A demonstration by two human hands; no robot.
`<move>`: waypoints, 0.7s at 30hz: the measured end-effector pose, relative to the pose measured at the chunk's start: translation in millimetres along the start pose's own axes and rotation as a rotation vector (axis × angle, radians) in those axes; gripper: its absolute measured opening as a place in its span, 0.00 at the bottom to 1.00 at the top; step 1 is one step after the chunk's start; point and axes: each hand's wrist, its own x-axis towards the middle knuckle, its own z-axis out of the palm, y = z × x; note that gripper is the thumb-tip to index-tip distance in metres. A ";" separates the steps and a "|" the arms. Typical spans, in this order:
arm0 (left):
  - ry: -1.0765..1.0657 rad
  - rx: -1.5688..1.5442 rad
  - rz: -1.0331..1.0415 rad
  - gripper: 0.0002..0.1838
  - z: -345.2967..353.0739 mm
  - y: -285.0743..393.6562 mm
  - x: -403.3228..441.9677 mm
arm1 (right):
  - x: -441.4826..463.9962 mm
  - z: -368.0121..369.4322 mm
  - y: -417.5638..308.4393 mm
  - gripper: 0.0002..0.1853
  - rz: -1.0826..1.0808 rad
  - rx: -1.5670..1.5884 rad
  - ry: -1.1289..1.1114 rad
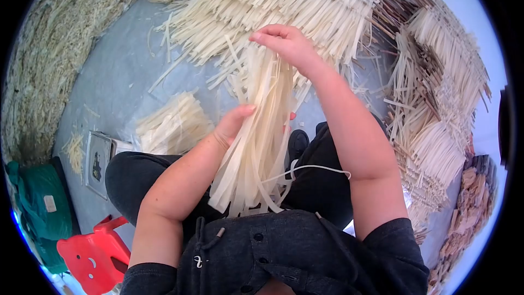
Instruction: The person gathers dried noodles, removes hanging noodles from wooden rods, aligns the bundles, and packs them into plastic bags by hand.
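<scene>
A loose bundle of long, flat, cream-coloured strips (256, 125) stands upright in front of my body, its lower ends fanning out over my lap. My left hand (234, 123) is closed round the middle of it, with the thumb on the near left side and fingertips showing at the right edge. At the bundle's top, the thumb and fingers of my right hand (286, 46) are pinched together at the strip ends. Exactly how many strips the right fingers hold is hidden. One thin strip curves out towards my right elbow.
Layered piles of similar strips (284, 0) cover the floor ahead, with another stack (436, 76) to the right. A smaller pile in clear plastic (172, 123) lies left, beside a metal scale (99, 163). A red plastic chair (93, 259) and green bag (41, 207) stand lower left.
</scene>
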 end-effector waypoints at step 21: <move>0.095 0.173 0.117 0.54 5.9 -1.6 0.3 | 5.9 -12.2 39.5 0.23 0.349 0.240 0.504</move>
